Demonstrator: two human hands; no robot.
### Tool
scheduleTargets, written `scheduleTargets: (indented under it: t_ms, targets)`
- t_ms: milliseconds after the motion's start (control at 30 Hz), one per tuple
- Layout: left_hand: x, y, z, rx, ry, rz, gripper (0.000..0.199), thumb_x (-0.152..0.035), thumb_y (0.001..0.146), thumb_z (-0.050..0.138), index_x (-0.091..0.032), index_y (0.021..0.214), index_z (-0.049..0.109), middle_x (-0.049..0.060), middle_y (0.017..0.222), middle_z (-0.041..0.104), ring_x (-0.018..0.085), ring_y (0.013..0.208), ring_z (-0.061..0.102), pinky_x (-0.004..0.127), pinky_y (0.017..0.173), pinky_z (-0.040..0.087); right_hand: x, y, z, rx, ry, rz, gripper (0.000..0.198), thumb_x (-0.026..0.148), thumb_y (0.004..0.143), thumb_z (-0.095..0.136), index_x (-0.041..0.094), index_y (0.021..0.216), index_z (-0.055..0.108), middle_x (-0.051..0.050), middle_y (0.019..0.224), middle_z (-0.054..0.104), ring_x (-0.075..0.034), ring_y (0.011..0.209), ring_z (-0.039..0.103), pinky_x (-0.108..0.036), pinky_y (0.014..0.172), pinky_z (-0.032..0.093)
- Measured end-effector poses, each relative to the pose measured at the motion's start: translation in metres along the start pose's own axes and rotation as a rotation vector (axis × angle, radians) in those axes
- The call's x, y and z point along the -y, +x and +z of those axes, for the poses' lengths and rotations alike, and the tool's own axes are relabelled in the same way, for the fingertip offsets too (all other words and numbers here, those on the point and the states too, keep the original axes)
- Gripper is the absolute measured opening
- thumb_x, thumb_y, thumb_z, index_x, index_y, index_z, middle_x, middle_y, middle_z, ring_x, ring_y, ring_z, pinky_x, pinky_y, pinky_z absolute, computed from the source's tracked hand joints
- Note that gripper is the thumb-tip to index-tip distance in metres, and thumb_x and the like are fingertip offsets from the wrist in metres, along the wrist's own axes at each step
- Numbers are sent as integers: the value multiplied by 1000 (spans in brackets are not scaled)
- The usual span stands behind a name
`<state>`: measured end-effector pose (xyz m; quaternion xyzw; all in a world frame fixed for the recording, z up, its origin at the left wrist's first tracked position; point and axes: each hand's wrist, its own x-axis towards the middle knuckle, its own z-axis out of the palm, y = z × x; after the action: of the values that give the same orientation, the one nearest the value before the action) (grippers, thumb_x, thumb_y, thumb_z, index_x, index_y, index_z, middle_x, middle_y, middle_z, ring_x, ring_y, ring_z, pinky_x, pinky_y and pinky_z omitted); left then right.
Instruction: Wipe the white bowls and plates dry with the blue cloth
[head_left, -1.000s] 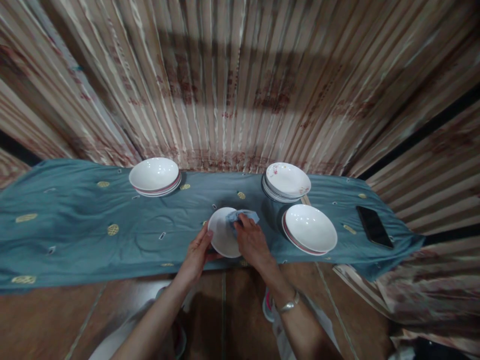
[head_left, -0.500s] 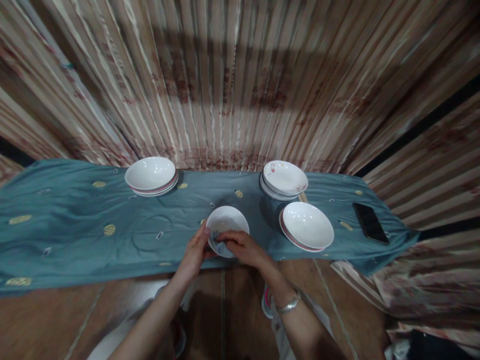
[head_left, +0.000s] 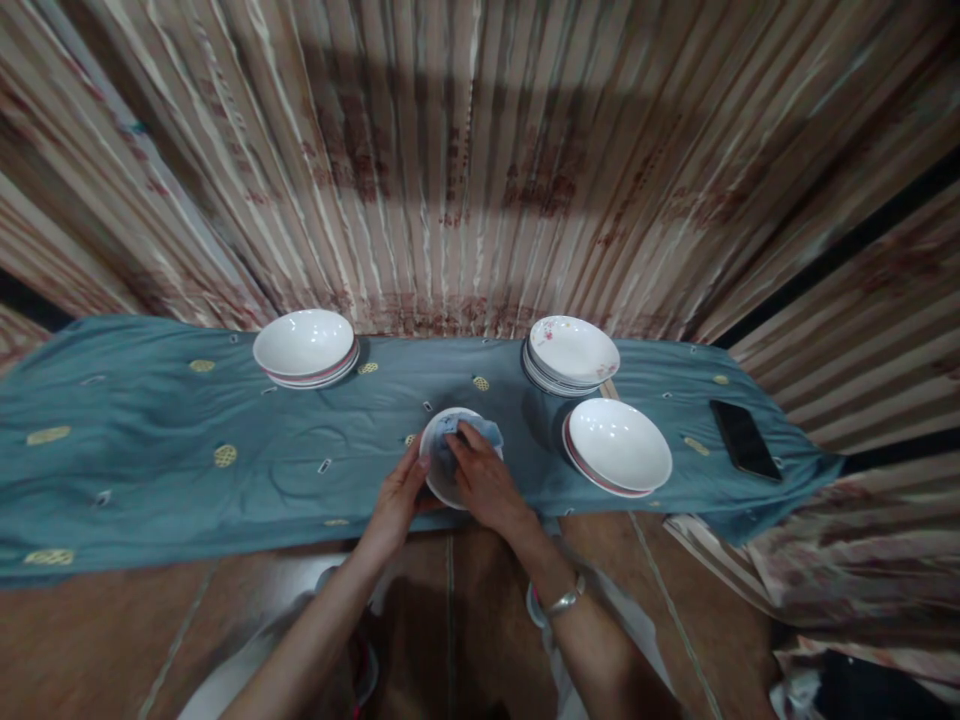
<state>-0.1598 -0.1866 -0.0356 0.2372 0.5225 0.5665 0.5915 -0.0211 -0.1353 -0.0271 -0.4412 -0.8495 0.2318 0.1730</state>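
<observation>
A white bowl (head_left: 442,483) is held near the front edge of the table. My left hand (head_left: 403,488) grips its left rim, thumb at the lip and fingers around the outside. Inside the bowl, my right hand (head_left: 484,478) presses a light blue cloth (head_left: 489,432) against the far wall, its fingers closed on the fabric. Part of the cloth spreads over the right rim. The fingers of my left hand under the bowl are hidden.
Stacked bowls (head_left: 304,343) stand at the back left. To the right are a stack of flower-patterned dishes (head_left: 574,350) and another bowl stack (head_left: 621,445). A black phone (head_left: 745,438) lies at the far right on the teal tablecloth (head_left: 165,420). Striped curtains (head_left: 465,150) hang behind.
My right hand has moved the cloth from the bowl's near left inside up to its far right side. More of the cloth shows now. My left hand keeps its hold on the rim.
</observation>
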Motion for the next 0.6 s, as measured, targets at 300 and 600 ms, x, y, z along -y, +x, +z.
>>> scheduleTargets:
  t_ms: [300,600]
  targets:
    - [-1,1,0,-16,-11,-13,71,-50,69,74,-26,133,55,9,140,53,33,113,59,32,65,60,-6,-4,-19,97,-245,95,33,8,88,41,13,104,70,-14,113,66,-25,111,57,-37,98,44]
    - [-1,2,-1,-21,19,-13,77,-53,70,71,-23,138,50,11,133,59,31,103,63,31,61,59,-19,-4,-20,242,336,21,35,11,82,44,20,93,75,-2,89,75,-16,82,67,-26,79,49]
